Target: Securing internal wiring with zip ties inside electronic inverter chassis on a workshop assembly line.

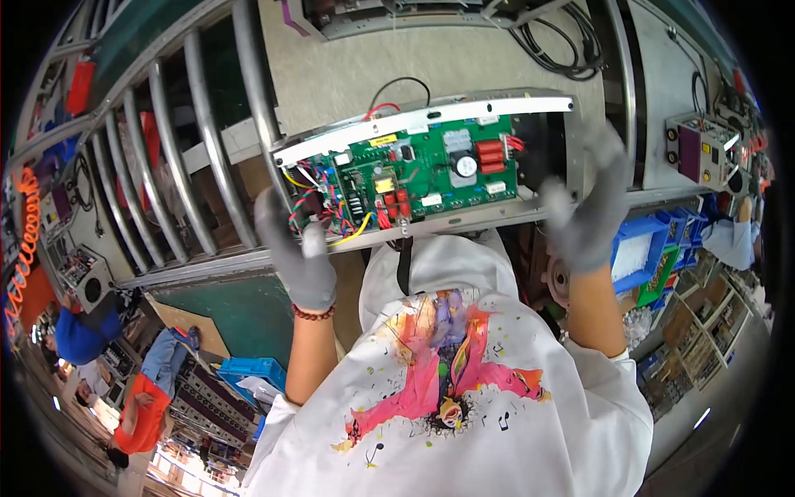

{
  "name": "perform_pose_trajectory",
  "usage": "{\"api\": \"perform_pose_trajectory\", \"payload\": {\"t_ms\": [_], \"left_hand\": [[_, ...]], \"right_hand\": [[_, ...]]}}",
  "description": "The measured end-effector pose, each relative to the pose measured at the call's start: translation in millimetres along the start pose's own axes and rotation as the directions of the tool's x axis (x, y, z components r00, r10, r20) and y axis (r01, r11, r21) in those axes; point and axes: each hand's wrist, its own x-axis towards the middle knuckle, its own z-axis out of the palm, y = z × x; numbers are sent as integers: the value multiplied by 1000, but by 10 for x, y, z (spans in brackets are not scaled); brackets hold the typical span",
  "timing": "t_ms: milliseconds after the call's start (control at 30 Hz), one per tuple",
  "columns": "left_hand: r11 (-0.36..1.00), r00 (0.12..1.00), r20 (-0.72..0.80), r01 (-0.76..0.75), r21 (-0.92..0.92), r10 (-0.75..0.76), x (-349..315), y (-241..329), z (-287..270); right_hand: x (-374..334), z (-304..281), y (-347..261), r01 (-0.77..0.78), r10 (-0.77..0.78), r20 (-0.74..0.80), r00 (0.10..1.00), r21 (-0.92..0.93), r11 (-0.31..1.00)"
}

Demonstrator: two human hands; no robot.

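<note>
A long open metal chassis (464, 217) lies in front of me, tilted so that its inside shows. It holds a green circuit board (435, 186) with red parts, a round black-and-white part and a bundle of coloured wires (331, 203) at the left end. My left hand (300, 253), in a grey glove, grips the chassis at its left end, thumb over the near edge. My right hand (590, 203), also in a grey glove and slightly blurred, holds the right end, thumb by the near rail and fingers along the end. Its fingertips are smeared.
Steel rollers (199, 132) run to the left of the bench top (331, 74). Beyond the chassis stands another metal unit (389, 18), with a coiled black cable (567, 45). Blue bins (642, 248) sit at right, near another device (704, 153). Other people are at far left and right.
</note>
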Motion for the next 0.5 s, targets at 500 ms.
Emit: {"api": "perform_pose_trajectory", "payload": {"t_ms": [500], "left_hand": [[983,961,-275,-28,-181,-23,-685,-132,1347]], "right_hand": [[-1234,29,522,-412,437,23,899,379,829]]}}
